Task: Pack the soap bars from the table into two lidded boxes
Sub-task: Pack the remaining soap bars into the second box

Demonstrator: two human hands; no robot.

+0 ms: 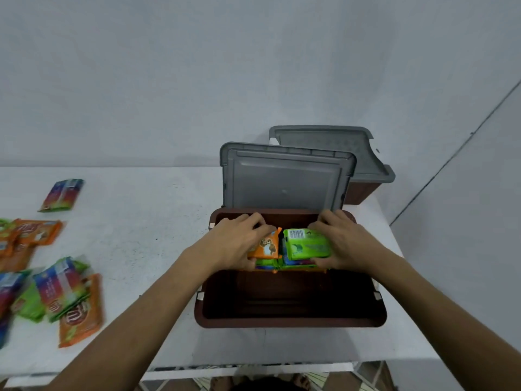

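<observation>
A person's left hand [239, 241] grips an orange soap bar [265, 246] and the right hand [344, 244] grips a green soap bar [306, 244], side by side over the far end of an open brown box [287, 320], thumbs on the near edges and fingers curled over the far ones; the pair sits on top of other wrapped bars stacked against the back wall, apparently to build tidy rows from the rear and leave the near half free; the box is dark, smooth moulded plastic, rectangular with rounded corners; its grey lid [284, 182] stands propped upright behind it, ribbed rim facing the camera, clear of the loading; a second box [358, 193] sits behind and to the right under a matching lid [332, 148]; glossy, crinkled packets [64, 294] in orange, green and multicolour lie loose on the pale worktop [146, 221] to the left, well apart from the box.
</observation>
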